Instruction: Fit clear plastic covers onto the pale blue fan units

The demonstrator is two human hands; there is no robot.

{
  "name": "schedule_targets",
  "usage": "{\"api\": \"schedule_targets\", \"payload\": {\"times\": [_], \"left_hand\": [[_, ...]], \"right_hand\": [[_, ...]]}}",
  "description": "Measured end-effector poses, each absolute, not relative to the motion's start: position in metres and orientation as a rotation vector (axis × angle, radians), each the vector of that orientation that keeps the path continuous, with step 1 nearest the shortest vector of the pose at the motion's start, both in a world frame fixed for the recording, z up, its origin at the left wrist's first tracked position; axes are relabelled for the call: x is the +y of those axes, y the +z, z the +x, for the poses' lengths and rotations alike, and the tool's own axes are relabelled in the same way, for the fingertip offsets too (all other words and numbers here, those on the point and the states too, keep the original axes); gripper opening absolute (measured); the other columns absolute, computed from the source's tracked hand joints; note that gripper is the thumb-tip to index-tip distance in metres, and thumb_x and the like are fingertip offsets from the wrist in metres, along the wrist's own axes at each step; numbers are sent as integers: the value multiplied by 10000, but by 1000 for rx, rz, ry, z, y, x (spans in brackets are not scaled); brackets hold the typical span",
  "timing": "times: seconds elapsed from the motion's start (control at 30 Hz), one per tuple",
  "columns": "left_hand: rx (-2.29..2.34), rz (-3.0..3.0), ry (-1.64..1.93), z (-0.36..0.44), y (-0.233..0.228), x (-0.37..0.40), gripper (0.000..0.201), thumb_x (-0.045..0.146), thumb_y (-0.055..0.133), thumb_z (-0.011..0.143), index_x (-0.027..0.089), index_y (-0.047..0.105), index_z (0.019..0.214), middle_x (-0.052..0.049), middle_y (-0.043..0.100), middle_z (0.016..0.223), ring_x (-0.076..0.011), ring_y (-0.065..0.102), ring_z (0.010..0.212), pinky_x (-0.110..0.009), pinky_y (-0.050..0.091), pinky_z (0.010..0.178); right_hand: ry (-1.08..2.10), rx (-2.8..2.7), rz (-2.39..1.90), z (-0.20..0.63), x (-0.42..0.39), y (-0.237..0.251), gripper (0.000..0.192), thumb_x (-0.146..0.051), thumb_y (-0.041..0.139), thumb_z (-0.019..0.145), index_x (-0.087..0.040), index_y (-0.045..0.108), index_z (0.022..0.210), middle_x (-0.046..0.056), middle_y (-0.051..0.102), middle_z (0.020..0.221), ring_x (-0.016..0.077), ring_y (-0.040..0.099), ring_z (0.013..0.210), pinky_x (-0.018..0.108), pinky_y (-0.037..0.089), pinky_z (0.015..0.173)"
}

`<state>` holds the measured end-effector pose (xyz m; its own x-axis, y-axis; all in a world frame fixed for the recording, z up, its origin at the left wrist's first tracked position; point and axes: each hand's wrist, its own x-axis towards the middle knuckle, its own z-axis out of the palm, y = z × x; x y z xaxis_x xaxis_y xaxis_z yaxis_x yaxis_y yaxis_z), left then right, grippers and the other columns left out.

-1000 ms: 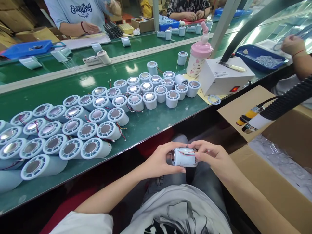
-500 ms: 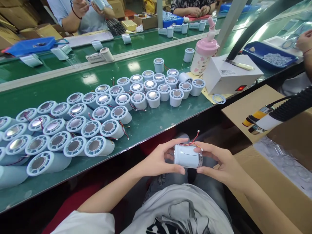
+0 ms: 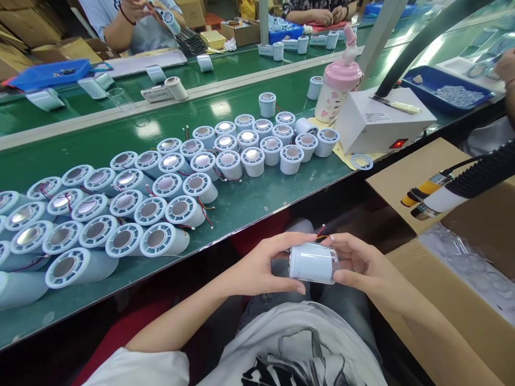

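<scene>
Above my lap, a light blue cylindrical housing [image 3: 313, 262] lies sideways between my two hands, with a clear plastic sleeve around it. My left hand [image 3: 269, 265] grips its left end, thumb below and fingers above. At the sleeve's right end, my right hand [image 3: 358, 262] holds on with thumb and fingers closed. Thin red and yellow wires [image 3: 321, 234] stick up behind the housing near my right fingertips. Many similar blue housings [image 3: 197, 185] stand in rows on the green bench to the left, several with wires trailing out.
A pink-lidded cup [image 3: 340, 80] stands beside a white box with a lit red switch [image 3: 398, 143]. At right, an open carton [image 3: 426, 273] holds clear plastic pieces, below a black hose [image 3: 483, 171]. Co-workers' hands [image 3: 134, 10] work across the green conveyor [image 3: 225, 102]. A blue tray [image 3: 446, 88] sits farther right.
The clear sleeve now covers more of the housing, which has turned slightly and shifted right and down. The wires show less. Across the bench, a co-worker's held housing has tilted, and conveyor items have shifted left.
</scene>
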<state>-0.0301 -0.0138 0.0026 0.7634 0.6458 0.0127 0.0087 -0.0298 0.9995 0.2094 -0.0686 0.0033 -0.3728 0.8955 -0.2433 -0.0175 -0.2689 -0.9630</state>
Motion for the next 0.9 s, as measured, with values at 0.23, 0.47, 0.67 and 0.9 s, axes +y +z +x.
{"api": "schedule_targets", "payload": {"times": [0.23, 0.47, 0.67, 0.9], "left_hand": [[551, 1580, 551, -30, 2, -14, 803, 212, 835, 643, 316, 496, 1363, -84, 517, 1408, -283, 496, 1289, -390, 496, 1001], [531, 1592, 555, -29, 2, -15, 769, 206, 818, 664, 320, 503, 1356, -78, 511, 1417, -282, 483, 1303, -390, 494, 1002], [521, 1615, 560, -29, 3, -15, 760, 176, 806, 673, 319, 504, 1355, -76, 506, 1422, -274, 466, 1319, -374, 493, 1002], [512, 1631, 582, -29, 5, -15, 738, 161, 796, 676, 306, 518, 1344, -86, 505, 1423, -283, 452, 1330, -382, 497, 992]], "right_hand": [[1834, -1132, -1135, 207, -68, 0, 330, -393, 690, 860, -272, 544, 1129, 4, 633, 1001, 129, 603, 852, 229, 527, 733], [1860, -927, -1178, 203, -70, -9, 397, -500, 667, 840, -212, 529, 1077, -9, 620, 825, 118, 623, 626, 249, 565, 584], [1924, -864, -1208, 197, -70, -9, 487, -608, 614, 825, -177, 493, 1015, 9, 650, 659, 145, 649, 543, 208, 527, 480], [1892, -881, -1171, 195, -71, -8, 448, -590, 608, 840, -193, 495, 1014, -9, 621, 700, 138, 636, 551, 223, 532, 490]]}}
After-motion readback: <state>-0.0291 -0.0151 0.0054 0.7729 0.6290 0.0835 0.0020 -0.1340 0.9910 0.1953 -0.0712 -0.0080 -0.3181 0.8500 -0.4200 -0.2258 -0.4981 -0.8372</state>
